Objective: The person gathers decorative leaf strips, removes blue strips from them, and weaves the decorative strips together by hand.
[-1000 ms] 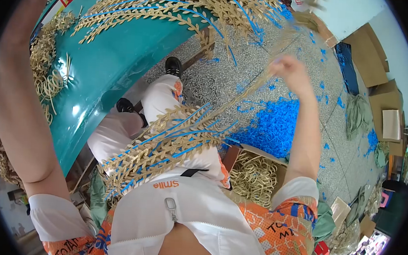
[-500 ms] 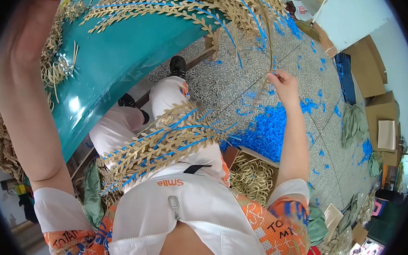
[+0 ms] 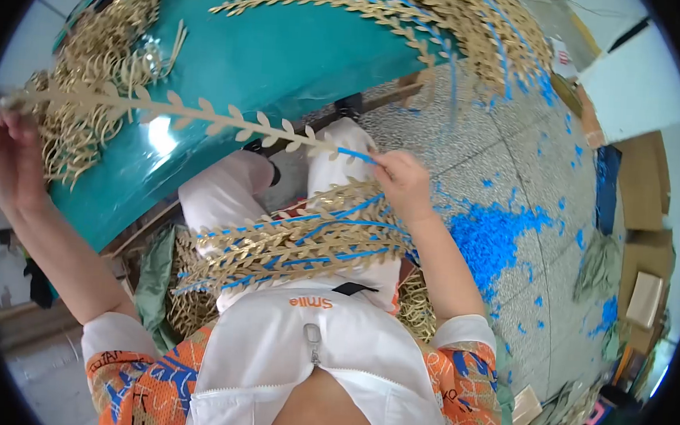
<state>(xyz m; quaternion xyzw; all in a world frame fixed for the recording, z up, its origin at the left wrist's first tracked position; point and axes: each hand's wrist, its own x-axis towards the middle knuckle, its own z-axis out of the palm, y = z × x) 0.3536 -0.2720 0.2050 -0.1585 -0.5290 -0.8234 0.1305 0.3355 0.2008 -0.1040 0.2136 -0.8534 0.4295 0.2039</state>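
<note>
Okay, right hand (image 3: 404,184) pinches the blue tip (image 3: 355,156) of a gold leaf garland strand (image 3: 233,120); left hand's (image 3: 18,154) fingers seem closed on its far end, slightly blurred. Strand stretches between both hands, above the green table's (image 3: 264,60) edge. Best kept lightly taut, pinched gently to spare leaves, clear of the leaf bundle (image 3: 299,237) below.

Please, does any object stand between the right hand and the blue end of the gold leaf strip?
Nothing visible does: the right hand directly pinches the blue end of the gold leaf strip.
</note>
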